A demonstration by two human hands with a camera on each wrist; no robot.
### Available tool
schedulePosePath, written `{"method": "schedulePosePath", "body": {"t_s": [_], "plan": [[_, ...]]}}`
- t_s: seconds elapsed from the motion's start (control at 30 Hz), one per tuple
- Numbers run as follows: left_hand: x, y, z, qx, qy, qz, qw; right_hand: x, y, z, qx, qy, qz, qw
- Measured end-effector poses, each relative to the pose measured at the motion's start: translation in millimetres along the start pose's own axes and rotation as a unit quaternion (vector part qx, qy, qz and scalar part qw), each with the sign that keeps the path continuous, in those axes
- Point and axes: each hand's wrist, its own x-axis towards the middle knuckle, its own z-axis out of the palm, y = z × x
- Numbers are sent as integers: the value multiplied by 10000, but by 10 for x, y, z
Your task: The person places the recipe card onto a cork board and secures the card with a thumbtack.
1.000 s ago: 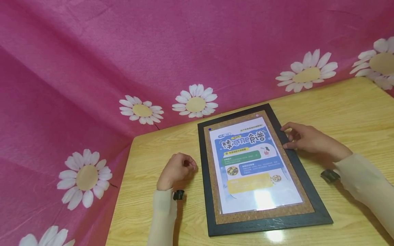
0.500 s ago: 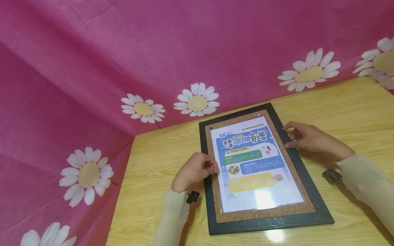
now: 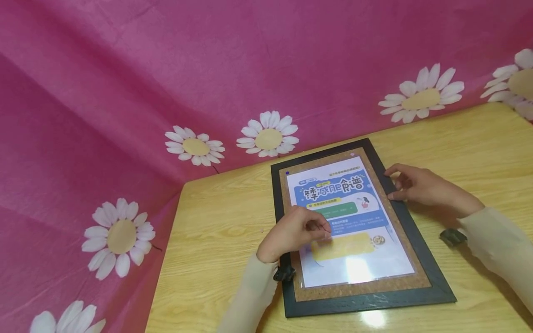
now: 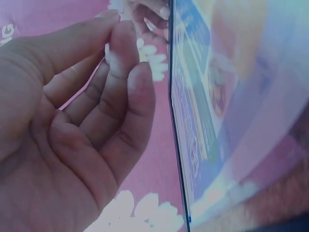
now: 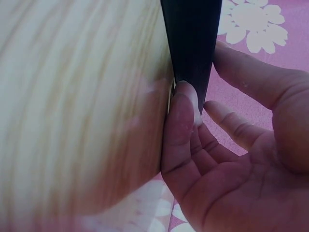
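A cork board (image 3: 325, 292) with a black frame lies on the table, a printed poster (image 3: 333, 273) on its face. My left hand (image 3: 297, 231) hovers over the poster's left half, thumb and fingertips drawn together. In the left wrist view these fingers (image 4: 137, 92) curl toward the thumb; I cannot tell whether something small sits between the tips. My right hand (image 3: 424, 189) holds the frame's right edge, also seen in the right wrist view, where fingers (image 5: 181, 116) lie against the black frame edge (image 5: 190, 43). A blue pin (image 3: 287, 173) and a pink pin (image 3: 352, 154) mark the poster's top corners.
The wooden table (image 3: 216, 231) extends to both sides of the board. Behind and to the left hangs a pink cloth (image 3: 200, 69) with white daisies. Glare shines on the poster's lower part. A dark band (image 3: 284, 273) sits at each wrist.
My left hand has moved right from the bare table beside the board to over the poster. My right hand stays at the frame's right edge, and the board lies the same way.
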Motion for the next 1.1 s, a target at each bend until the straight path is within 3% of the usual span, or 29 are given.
{"method": "schedulePosePath", "body": {"t_s": [0.2, 0.5, 0.87, 1.0, 1.1], "plan": [[29, 65, 51, 57, -56, -26, 10000, -18, -3, -7, 238, -51, 101, 9997], [-18, 78, 77, -77, -695, -229, 9973, -7, -7, 6, 91, -10, 37, 10000], [97, 246, 262, 359, -720, 305, 9963, -40, -11, 20, 478, -135, 282, 9984], [235, 383, 435, 715, -1005, 763, 9894, -54, -14, 15, 544, -123, 275, 9981], [332, 503, 597, 848, -1402, 994, 9815, -50, -13, 10, 458, -89, 166, 9988]]}}
